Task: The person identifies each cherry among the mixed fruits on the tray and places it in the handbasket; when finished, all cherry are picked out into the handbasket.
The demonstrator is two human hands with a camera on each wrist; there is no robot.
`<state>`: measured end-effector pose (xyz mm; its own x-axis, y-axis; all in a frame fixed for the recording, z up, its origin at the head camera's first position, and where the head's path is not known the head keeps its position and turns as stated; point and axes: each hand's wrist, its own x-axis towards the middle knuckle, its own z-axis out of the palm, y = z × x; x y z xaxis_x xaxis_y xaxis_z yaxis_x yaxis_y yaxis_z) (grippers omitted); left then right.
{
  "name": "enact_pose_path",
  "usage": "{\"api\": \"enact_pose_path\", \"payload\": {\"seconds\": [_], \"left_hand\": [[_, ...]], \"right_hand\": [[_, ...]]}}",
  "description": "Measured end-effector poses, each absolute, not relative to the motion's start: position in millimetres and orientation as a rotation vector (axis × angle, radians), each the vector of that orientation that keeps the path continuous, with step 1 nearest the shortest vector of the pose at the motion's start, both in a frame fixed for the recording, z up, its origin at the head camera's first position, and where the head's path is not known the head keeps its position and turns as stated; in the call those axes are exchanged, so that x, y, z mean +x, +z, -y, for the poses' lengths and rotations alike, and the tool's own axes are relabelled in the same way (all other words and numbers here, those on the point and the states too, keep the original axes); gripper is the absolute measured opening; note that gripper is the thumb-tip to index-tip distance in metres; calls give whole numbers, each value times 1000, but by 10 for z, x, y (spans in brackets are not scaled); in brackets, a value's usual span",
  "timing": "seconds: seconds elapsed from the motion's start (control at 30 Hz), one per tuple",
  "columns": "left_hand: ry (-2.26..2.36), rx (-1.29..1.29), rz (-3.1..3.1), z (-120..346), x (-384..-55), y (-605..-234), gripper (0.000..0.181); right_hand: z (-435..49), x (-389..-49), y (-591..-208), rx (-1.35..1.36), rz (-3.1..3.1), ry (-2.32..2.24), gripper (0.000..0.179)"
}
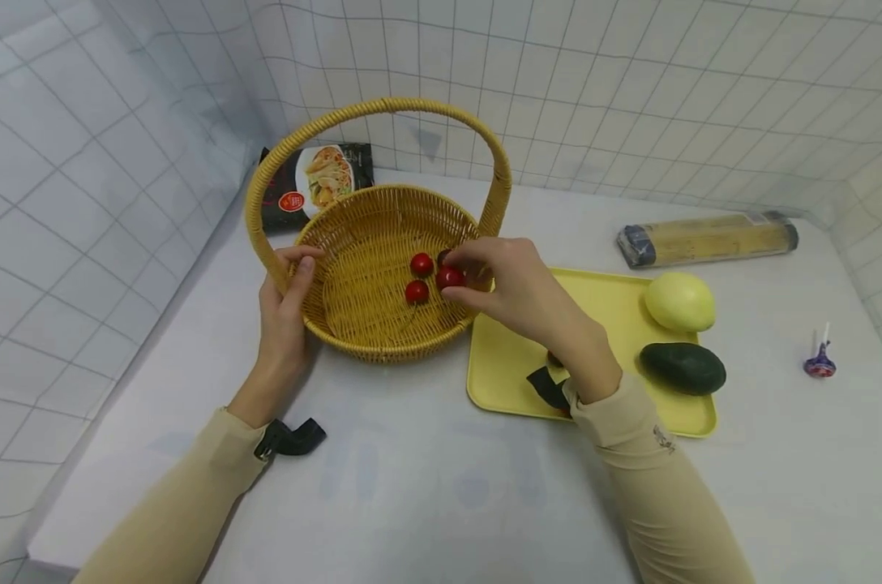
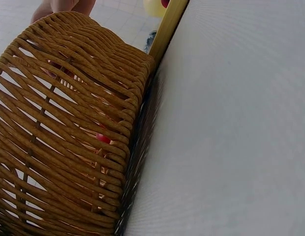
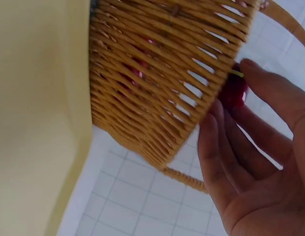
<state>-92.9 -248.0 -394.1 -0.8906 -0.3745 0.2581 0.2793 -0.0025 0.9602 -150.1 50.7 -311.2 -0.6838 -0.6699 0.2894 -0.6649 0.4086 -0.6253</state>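
Observation:
A yellow wicker basket (image 1: 361, 284) with a tall arched handle stands on the white table. My left hand (image 1: 284, 312) grips its left rim by the base of the handle. My right hand (image 1: 510, 280) is over the basket's right side, pinching a red cherry (image 1: 450, 277) between thumb and fingers; the right wrist view shows this cherry (image 3: 234, 93) with a pale green stem, just over the rim. Two more red cherries, one nearer the back (image 1: 421, 264) and one nearer the front (image 1: 417, 292), lie on the basket floor. A darker round fruit (image 1: 443, 258) is partly hidden behind my right fingers.
Right of the basket, a yellow tray (image 1: 507, 381) holds a yellow lemon-like fruit (image 1: 679, 301) and a dark green avocado-like fruit (image 1: 682, 368); my right wrist hides part of it. Behind are a black food packet (image 1: 353, 166) and a long package (image 1: 711, 239). A lollipop (image 1: 820, 361) lies far right.

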Motion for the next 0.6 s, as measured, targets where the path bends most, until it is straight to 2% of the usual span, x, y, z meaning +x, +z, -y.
{"api": "enact_pose_path", "payload": {"seconds": [0.3, 0.6], "left_hand": [[-1920, 94, 1846, 2490, -901, -3926, 29], [-1892, 97, 1862, 2478, -886, -3910, 30]], "right_hand": [[-245, -1456, -3228, -1060, -2695, -1309, 34], [-388, -1482, -3151, -1074, -2694, -1345, 29]]}}
